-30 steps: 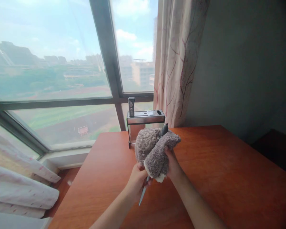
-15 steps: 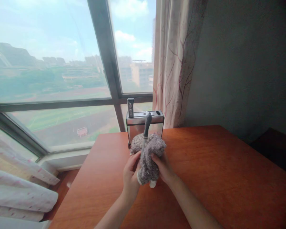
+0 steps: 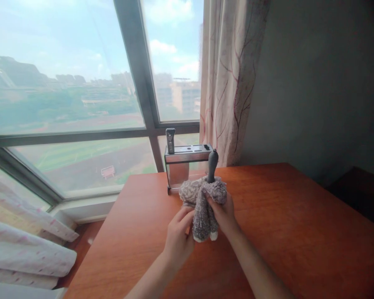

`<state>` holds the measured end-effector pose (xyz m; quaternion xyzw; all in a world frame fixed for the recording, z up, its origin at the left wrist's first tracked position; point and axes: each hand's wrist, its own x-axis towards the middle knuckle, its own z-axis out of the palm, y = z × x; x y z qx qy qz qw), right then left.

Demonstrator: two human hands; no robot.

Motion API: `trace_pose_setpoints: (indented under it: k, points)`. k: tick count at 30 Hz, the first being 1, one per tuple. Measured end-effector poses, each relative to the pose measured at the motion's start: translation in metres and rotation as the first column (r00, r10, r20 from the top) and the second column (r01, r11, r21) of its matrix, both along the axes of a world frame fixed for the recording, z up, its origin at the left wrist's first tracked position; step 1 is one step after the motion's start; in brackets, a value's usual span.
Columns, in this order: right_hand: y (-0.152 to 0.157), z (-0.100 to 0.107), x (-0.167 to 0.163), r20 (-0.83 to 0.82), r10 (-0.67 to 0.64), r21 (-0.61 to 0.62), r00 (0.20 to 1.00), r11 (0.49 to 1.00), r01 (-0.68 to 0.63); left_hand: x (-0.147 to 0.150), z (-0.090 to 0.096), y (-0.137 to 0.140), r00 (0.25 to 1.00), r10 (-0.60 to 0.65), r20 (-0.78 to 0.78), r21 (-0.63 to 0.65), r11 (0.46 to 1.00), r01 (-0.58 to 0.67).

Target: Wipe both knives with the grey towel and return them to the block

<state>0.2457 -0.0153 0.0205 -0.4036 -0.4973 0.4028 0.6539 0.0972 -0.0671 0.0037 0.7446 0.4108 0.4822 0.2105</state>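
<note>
We log a reddish-brown wooden table [image 3: 286,220], lightly glossy. Clock centred on the grey cloth [image 3: 202,214]: window [image 3: 65,74] at 10, branch-patterned curtain [image 3: 230,74] just past 12, dim wall [image 3: 314,83] near 2. At 11, a metal-framed holder [image 3: 190,157] stands on the table, an upright handle [image 3: 170,141] at its top. We find the cloth between both hands, fuzzy and bunched, pale tips hanging at 6; a ribbed dark handle [image 3: 212,166] protrudes at 12, its lower part hidden. Right hand [image 3: 226,216], at 4, grips the cloth; left hand [image 3: 179,232], near 8, meets its edge, closure undeterminable.
</note>
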Motion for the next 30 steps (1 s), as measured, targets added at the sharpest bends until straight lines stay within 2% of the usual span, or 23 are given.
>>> trace_pose_setpoints:
  k: [4, 6, 9, 11, 14, 16, 19, 22, 30]
  points:
    - [-0.003, 0.003, 0.001, 0.054, 0.070, 0.042, 0.996, 0.996, -0.072, -0.010, 0.027, 0.012, 0.976, 0.167, 0.141, 0.037, 0.984, -0.174]
    - [-0.005, 0.004, 0.000, 0.090, 0.123, 0.074, 0.988, 0.989, -0.130, -0.012, 0.045, 0.022, 0.972, 0.183, 0.144, -0.001, 0.983, -0.185]
    - [-0.007, 0.003, -0.003, 0.114, 0.201, 0.074, 0.973, 0.975, -0.210, -0.008, 0.070, 0.037, 0.977, 0.147, 0.156, -0.037, 0.989, -0.143]
    - [-0.007, 0.001, -0.005, 0.111, 0.227, 0.064, 0.968, 0.970, -0.235, -0.002, 0.082, 0.046, 0.974, 0.102, 0.200, -0.113, 0.990, -0.081]
    - [-0.006, -0.001, -0.007, 0.087, 0.207, 0.060, 0.975, 0.975, -0.212, 0.007, 0.093, 0.058, 0.936, 0.021, 0.352, -0.212, 0.976, 0.058]
    - [-0.005, -0.001, -0.007, 0.063, 0.184, 0.049, 0.981, 0.981, -0.187, 0.012, 0.101, 0.067, 0.889, -0.005, 0.458, -0.220, 0.968, 0.119]
    - [-0.004, -0.003, -0.007, 0.031, 0.186, 0.030, 0.982, 0.982, -0.187, 0.017, 0.121, 0.085, 0.827, -0.022, 0.561, -0.161, 0.978, 0.135]
    - [-0.002, -0.008, -0.007, 0.013, 0.205, 0.021, 0.979, 0.978, -0.205, 0.019, 0.149, 0.108, 0.789, -0.032, 0.614, -0.059, 0.995, 0.086]
    - [0.010, -0.029, -0.009, 0.079, 0.188, 0.051, 0.979, 0.980, -0.192, 0.007, 0.227, 0.165, 0.834, 0.058, 0.548, 0.122, 0.982, -0.148]
